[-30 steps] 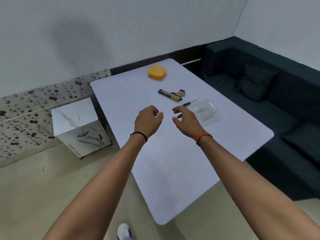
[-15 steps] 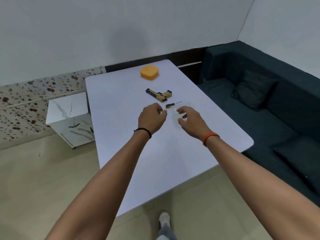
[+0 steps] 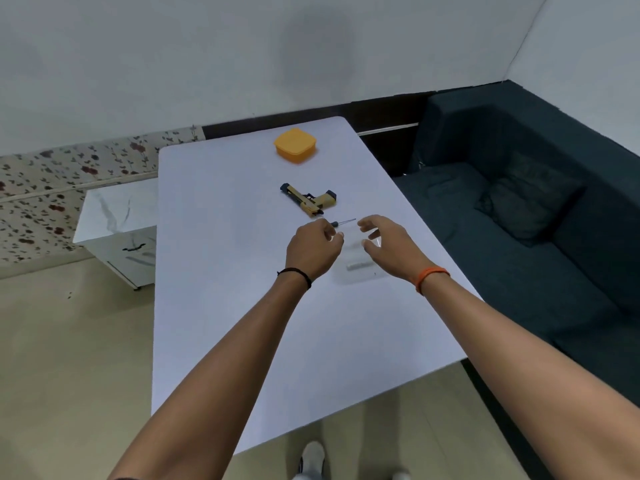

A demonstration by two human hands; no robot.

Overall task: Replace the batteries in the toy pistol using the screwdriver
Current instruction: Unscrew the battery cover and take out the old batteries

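A tan and black toy pistol lies on the white table beyond my hands. Just in front of it lies a small screwdriver, its handle partly hidden behind my left hand. A clear plastic tray with a pale battery-like piece in it sits between and under my hands. My left hand hovers with fingers loosely curled, holding nothing. Over the tray's right side hangs my right hand, fingers relaxed and spread, also empty.
An orange lidded box stands at the table's far end. A dark sofa runs along the right of the table. A white marbled cabinet stands left of it. My shoes show below the near table edge.
I have stepped closer, so the table and objects sit lower and nearer in view. Both hands have moved forward over the clear tray, still empty.
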